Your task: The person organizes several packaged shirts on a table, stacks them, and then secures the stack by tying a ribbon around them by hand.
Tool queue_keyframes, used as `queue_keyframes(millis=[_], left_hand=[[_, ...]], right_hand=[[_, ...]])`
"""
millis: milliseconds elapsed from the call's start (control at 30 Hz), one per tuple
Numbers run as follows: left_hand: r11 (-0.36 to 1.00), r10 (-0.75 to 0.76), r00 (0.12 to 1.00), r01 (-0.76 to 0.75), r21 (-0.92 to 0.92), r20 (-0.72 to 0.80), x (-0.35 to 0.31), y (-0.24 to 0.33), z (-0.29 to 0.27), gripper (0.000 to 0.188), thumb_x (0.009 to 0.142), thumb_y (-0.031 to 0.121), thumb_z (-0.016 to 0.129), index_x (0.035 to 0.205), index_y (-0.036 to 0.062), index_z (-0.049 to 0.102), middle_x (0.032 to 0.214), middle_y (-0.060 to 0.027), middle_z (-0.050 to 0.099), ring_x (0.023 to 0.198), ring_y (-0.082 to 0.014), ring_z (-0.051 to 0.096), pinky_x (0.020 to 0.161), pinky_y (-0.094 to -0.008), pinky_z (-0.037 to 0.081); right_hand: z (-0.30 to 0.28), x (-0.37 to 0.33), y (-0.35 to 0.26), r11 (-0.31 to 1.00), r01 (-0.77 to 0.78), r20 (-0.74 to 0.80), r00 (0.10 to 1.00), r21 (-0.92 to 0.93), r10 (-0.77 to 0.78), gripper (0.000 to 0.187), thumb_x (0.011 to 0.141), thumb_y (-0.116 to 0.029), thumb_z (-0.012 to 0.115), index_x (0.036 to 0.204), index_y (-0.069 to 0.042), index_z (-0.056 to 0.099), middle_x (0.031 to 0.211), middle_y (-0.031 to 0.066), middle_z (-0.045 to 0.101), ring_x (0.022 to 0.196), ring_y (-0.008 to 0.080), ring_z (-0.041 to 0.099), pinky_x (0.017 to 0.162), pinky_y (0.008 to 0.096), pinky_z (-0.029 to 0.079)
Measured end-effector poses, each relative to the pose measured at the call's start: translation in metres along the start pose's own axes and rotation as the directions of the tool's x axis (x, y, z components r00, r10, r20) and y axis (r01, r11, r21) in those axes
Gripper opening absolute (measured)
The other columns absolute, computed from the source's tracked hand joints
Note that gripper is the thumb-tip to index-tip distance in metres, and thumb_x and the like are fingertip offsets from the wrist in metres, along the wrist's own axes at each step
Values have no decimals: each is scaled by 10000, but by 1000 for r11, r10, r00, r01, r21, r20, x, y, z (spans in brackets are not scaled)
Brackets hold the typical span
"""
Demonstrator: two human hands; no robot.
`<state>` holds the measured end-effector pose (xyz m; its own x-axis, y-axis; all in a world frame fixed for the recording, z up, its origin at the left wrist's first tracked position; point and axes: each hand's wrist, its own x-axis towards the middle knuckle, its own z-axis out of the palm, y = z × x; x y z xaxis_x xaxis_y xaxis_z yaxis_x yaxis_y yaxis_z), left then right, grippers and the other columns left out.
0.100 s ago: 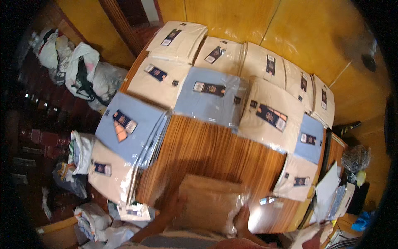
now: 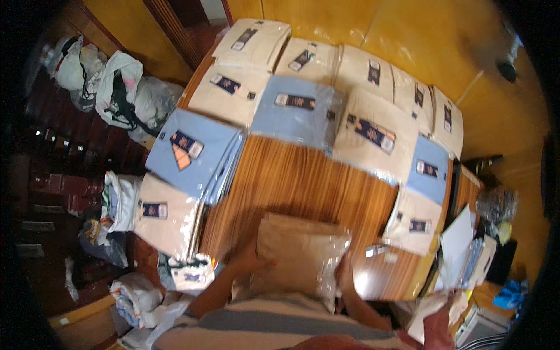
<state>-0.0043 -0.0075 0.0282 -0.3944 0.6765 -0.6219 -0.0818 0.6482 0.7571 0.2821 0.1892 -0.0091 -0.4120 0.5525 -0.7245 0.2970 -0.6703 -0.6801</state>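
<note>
Close to my body, at the near edge of the table, I hold a flat tan packet (image 2: 300,248) that looks like a folded garment in a clear plastic bag. My left hand (image 2: 252,260) grips its left side, thumb over the top face. Along the opposite side my right hand (image 2: 344,273) is closed on the shiny plastic edge. The fingers beneath the packet are hidden. No tag shows on the upper face. Ahead lie bagged garments with dark tags, including a blue stack (image 2: 192,149), a blue packet (image 2: 296,109) and a cream packet (image 2: 373,134).
Cream packets (image 2: 252,42) line the far side of the wooden table (image 2: 286,181). More stand at the left (image 2: 166,213) and right (image 2: 411,221) edges. White plastic bags (image 2: 119,93) sit on the left. Papers (image 2: 458,239) lie beyond the right edge.
The whole view has shifted, so the table and its stacks sit higher in the picture. The packet and both hands also appear higher, and my grip on it looks the same.
</note>
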Motion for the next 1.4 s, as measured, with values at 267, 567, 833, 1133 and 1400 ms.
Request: queue_keyframes(millis=[267, 567, 833, 1133, 1400], left_hand=[[874, 472, 849, -486, 1, 237, -3, 83, -37, 942, 797, 327, 910, 1511, 4, 386, 1459, -150, 537, 1365, -256, 490, 1171, -429, 372], [363, 804, 497, -845, 393, 326, 100, 81, -75, 750, 788, 116, 821, 1476, 240, 550, 1573, -132, 427, 1438, -364, 425, 1174, -469, 402], [684, 661, 745, -552, 477, -86, 75, 49, -66, 571, 962, 9, 621, 1508, 113, 487, 1435, -200, 546, 1287, -339, 577, 1030, -424, 527], [853, -187, 978, 115, -509, -94, -20, -15, 32, 737, 944, 454, 744, 1435, -36, 497, 1306, -159, 637, 1127, -230, 639, 973, -346, 507], [877, 149, 973, -213, -431, -179, 9, 45, 33, 841, 922, 510, 746, 1499, -17, 436, 1428, -161, 584, 1318, -283, 551, 1081, -419, 439]], right_hand=[[8, -62, -36, 864, 499, 214, 852, -62, -477, 735, 941, -91, 728, 1511, 16, 278, 1393, 170, 545, 1230, 250, 582, 1089, 393, 460], [8, -30, -58, -341, 774, 578, 39, -534, -815, 282, 879, -94, 664, 1152, -114, 598, 1289, 151, 606, 1263, 385, 570, 1086, 543, 446], [13, -25, -1, -355, 676, 621, 195, -646, -759, 347, 861, -146, 672, 1204, -98, 683, 1238, 148, 612, 1210, 379, 573, 1027, 527, 490], [43, -70, -43, -421, 738, 813, 297, -528, -500, 514, 844, -298, 729, 1306, -86, 650, 1215, 150, 625, 1152, 395, 606, 1042, 491, 501], [29, 27, -149, 531, 294, 37, 897, -795, -441, 898, 750, -588, 862, 1298, 76, 609, 1277, 232, 677, 1203, 365, 652, 1062, 424, 491]])
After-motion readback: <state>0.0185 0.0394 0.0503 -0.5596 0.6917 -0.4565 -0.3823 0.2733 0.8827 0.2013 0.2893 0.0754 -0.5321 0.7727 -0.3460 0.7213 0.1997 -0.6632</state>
